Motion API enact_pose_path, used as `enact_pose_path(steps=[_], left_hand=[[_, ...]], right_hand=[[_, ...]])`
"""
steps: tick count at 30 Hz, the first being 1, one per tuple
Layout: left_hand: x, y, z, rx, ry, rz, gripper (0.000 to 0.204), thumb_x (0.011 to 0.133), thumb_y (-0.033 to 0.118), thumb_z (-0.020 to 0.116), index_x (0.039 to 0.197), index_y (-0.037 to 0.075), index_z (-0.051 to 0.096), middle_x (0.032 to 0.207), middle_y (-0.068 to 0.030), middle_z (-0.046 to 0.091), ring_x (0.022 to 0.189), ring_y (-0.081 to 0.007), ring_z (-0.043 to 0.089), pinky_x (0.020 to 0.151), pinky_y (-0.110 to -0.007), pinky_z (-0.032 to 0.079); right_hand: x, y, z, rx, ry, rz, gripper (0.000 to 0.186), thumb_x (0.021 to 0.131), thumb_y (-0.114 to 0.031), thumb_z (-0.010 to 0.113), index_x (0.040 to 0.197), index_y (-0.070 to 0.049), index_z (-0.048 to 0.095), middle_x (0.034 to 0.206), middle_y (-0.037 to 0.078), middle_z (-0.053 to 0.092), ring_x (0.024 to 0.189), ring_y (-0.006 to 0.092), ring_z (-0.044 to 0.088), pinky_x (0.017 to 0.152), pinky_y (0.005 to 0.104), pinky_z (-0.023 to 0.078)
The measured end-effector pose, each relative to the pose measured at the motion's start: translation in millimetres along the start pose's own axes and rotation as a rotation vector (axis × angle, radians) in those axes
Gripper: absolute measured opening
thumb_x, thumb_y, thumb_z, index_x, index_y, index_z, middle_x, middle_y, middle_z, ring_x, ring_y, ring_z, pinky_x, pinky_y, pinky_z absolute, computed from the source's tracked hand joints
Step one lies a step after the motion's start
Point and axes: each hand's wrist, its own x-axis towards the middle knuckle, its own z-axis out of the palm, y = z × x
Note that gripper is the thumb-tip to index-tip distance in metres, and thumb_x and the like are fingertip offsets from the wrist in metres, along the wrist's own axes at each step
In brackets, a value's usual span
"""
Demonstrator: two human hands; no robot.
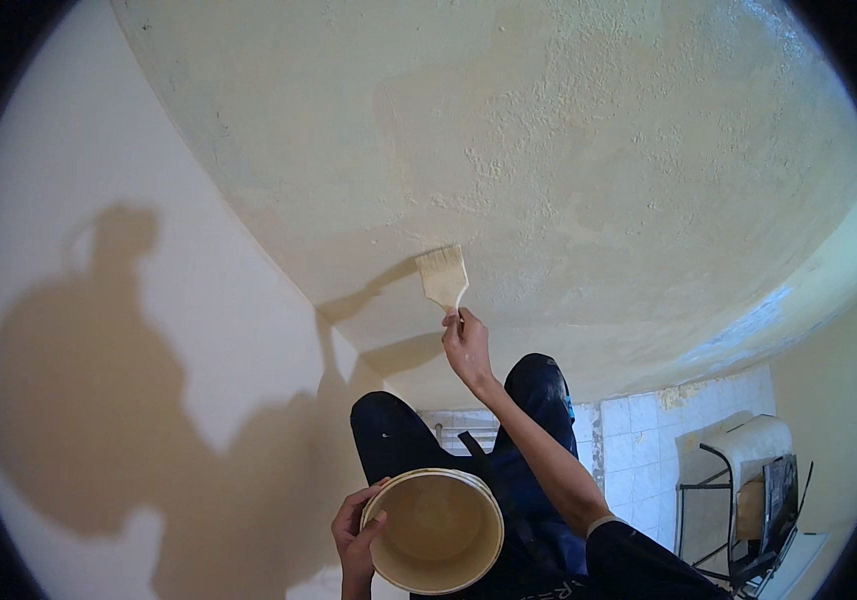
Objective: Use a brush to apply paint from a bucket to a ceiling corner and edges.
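My right hand [466, 345] is closed round the handle of a wide, flat paintbrush [443, 276] coated in cream colour. The bristles point up and meet, or come very near, the wall [568, 250] in front of me, which is patchy and blistered toward the top. In my lap, my left hand [357, 530] grips the rim of a round bucket [488, 490], thumb inside and fingers outside. Some pale, cream-coloured liquid [433, 525] lies in the bucket.
A smooth pale wall [68, 180] meets the blistered one at a corner on my left and carries my shadow. Below are white floor tiles [638, 450]. At the lower right stands a metal-framed chair [748, 450] with dark and brown items on it.
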Motion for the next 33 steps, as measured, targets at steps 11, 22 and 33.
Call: enact_pose_path(steps=[11,22,33], left_hand=[[0.8,1.2,0.9,0.034,0.0,0.018,0.04,0.079,0.001,0.061,0.118,-0.005,0.057,0.124,-0.0225,0.06,0.116,-0.0273,0.058,0.105,-0.039,0.04],[-1.6,-1.9,-1.9,-0.012,-0.008,-0.004,0.039,0.079,0.001,0.061,0.118,-0.004,0.057,0.122,-0.0207,0.061,0.115,-0.0272,0.058,0.105,-0.039,0.04],[-5.0,-1.7,-1.5,-0.01,0.02,0.025,0.038,0.079,0.001,0.061,0.116,-0.004,0.058,0.122,-0.0206,0.061,0.116,-0.0265,0.057,0.105,-0.038,0.039]], right_hand=[[55.9,-49.3,0.5,0.047,0.121,-0.327,0.03,0.101,-0.019,0.043,0.084,0.004,0.051,0.063,0.025,0.052,0.053,0.0411,0.051,0.048,0.0429,0.038],[57.2,-64.9,7.6,0.26,0.043,-0.279,0.045,0.103,-0.035,0.04,0.077,0.0,0.05,0.055,0.005,0.047,0.048,0.0129,0.047,0.046,0.0303,0.038],[4.8,-14.6,-7.9,0.136,-0.049,-0.096,0.048,0.102,-0.031,0.04,0.073,0.006,0.053,0.058,0.019,0.051,0.052,0.025,0.052,0.052,0.0394,0.041]])
